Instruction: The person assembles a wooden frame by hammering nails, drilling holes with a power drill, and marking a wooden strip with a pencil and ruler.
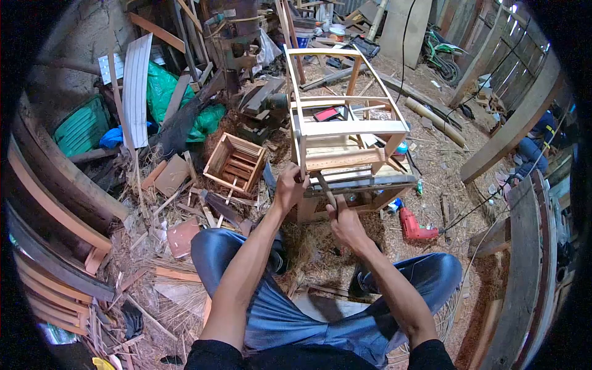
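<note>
A pale wooden frame (354, 127) stands on a low wooden bench (370, 186) in front of my knees. At the frame's near left corner, my left hand (290, 187) has its fingers closed around the lower end of the post. My right hand (346, 226) is closed on the handle of a narrow tool (325, 190), whose far end reaches up to the frame's lower rail (342, 160) beside my left hand. The type of tool cannot be made out. A red and black object (328, 114) shows between the frame's bars.
A red power drill (417, 226) lies on the floor at right. A slatted wooden box (235, 165) stands at left. Wood scraps and shavings surround my legs. A wooden post (515, 132) leans at right, near a crouching person (533, 151).
</note>
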Demonstrator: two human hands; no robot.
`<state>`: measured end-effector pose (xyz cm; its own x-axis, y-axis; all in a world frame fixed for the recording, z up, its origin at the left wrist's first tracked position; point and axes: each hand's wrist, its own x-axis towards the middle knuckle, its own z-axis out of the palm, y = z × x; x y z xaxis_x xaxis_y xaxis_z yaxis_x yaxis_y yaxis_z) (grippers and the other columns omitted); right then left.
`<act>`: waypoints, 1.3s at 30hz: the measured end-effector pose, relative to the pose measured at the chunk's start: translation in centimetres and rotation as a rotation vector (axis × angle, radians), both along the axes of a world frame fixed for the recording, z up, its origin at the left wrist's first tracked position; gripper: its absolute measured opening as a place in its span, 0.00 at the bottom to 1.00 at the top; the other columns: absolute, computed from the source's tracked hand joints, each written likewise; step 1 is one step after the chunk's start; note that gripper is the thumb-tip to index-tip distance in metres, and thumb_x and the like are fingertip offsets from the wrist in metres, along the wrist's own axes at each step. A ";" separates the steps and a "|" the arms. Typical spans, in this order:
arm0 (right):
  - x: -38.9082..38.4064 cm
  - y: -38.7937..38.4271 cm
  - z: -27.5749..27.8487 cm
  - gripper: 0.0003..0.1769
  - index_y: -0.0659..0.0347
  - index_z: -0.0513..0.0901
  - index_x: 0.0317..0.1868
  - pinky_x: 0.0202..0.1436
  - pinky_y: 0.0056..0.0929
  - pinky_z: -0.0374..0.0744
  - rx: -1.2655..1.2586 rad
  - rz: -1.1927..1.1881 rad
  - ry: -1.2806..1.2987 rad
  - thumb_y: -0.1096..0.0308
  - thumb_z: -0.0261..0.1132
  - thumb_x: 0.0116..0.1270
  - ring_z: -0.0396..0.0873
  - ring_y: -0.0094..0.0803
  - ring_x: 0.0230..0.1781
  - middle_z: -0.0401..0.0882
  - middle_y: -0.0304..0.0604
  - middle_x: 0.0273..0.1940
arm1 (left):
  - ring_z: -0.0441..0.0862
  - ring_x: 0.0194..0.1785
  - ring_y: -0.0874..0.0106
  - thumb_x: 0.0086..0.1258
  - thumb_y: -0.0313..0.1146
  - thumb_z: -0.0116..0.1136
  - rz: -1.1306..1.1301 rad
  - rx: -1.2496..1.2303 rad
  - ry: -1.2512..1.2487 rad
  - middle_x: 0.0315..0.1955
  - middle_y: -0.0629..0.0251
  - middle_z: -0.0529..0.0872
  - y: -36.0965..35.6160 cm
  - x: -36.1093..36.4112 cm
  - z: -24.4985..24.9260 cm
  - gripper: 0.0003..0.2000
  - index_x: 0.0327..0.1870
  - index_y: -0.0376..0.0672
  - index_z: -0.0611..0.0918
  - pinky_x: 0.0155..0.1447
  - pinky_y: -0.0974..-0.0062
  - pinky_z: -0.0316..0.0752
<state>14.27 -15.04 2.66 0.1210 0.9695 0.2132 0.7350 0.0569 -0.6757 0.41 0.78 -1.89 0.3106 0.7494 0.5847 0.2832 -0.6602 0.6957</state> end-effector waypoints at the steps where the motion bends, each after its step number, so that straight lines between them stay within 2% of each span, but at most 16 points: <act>1: -0.3 0.0 0.5 0.15 0.60 0.65 0.56 0.27 0.52 0.71 -0.002 0.003 0.002 0.67 0.50 0.72 0.76 0.59 0.23 0.75 0.61 0.23 | 0.76 0.36 0.57 0.56 0.27 0.62 -0.001 -0.010 -0.008 0.30 0.54 0.76 -0.1 -0.1 0.1 0.06 0.29 0.34 0.79 0.42 0.65 0.72; 3: -0.7 0.0 1.7 0.15 0.62 0.65 0.56 0.33 0.59 0.68 -0.243 -0.057 0.261 0.63 0.51 0.75 0.75 0.70 0.35 0.76 0.70 0.31 | 0.76 0.36 0.57 0.56 0.27 0.62 0.003 0.001 -0.009 0.30 0.54 0.76 -0.1 0.0 0.1 0.06 0.29 0.35 0.79 0.42 0.65 0.72; 5: -1.0 0.2 1.6 0.15 0.62 0.65 0.55 0.32 0.59 0.68 -0.237 -0.051 0.276 0.63 0.51 0.75 0.74 0.70 0.34 0.76 0.70 0.30 | 0.76 0.36 0.57 0.56 0.27 0.62 0.003 0.010 -0.007 0.30 0.54 0.76 0.1 -0.2 -0.3 0.06 0.29 0.35 0.79 0.42 0.65 0.72; 7: -1.0 0.2 1.3 0.14 0.62 0.66 0.53 0.31 0.59 0.68 -0.231 -0.047 0.287 0.62 0.51 0.75 0.74 0.70 0.33 0.76 0.70 0.29 | 0.80 0.50 0.54 0.58 0.23 0.59 -0.003 -0.057 0.115 0.45 0.53 0.82 0.3 -0.4 -0.5 0.15 0.47 0.39 0.82 0.54 0.66 0.75; 10: -1.1 0.4 0.3 0.13 0.62 0.65 0.52 0.31 0.60 0.68 -0.138 -0.012 0.198 0.62 0.50 0.75 0.74 0.70 0.32 0.75 0.70 0.28 | 0.79 0.51 0.53 0.58 0.22 0.58 -0.015 -0.077 0.095 0.45 0.52 0.81 0.1 -0.4 -0.4 0.16 0.49 0.40 0.81 0.55 0.67 0.75; 14: -0.8 0.4 -0.8 0.13 0.63 0.65 0.51 0.29 0.59 0.68 -0.069 0.001 0.093 0.62 0.50 0.76 0.75 0.69 0.31 0.75 0.69 0.27 | 0.79 0.52 0.53 0.57 0.21 0.58 -0.008 -0.039 0.097 0.46 0.52 0.81 0.2 -0.5 -0.6 0.18 0.50 0.40 0.81 0.56 0.67 0.75; 21: -1.1 0.5 -0.9 0.12 0.64 0.64 0.49 0.28 0.60 0.69 -0.044 -0.004 0.003 0.65 0.51 0.75 0.75 0.69 0.29 0.75 0.69 0.25 | 0.79 0.53 0.58 0.57 0.20 0.60 -0.035 -0.148 0.111 0.47 0.55 0.81 0.2 -0.6 -0.7 0.17 0.49 0.41 0.83 0.58 0.68 0.73; 32: -1.3 0.5 -0.2 0.11 0.64 0.63 0.48 0.29 0.60 0.71 -0.159 -0.045 0.031 0.66 0.51 0.73 0.76 0.69 0.31 0.75 0.69 0.25 | 0.79 0.53 0.57 0.56 0.20 0.61 -0.041 -0.045 0.157 0.46 0.54 0.82 -0.1 -0.7 0.0 0.16 0.48 0.40 0.82 0.59 0.68 0.73; 39: -0.9 0.8 -1.6 0.10 0.64 0.63 0.48 0.28 0.60 0.70 -0.119 -0.015 -0.008 0.67 0.51 0.73 0.75 0.67 0.29 0.74 0.68 0.23 | 0.80 0.50 0.55 0.56 0.20 0.61 -0.023 -0.039 0.097 0.43 0.53 0.82 0.0 -0.4 -0.8 0.16 0.47 0.39 0.82 0.54 0.68 0.76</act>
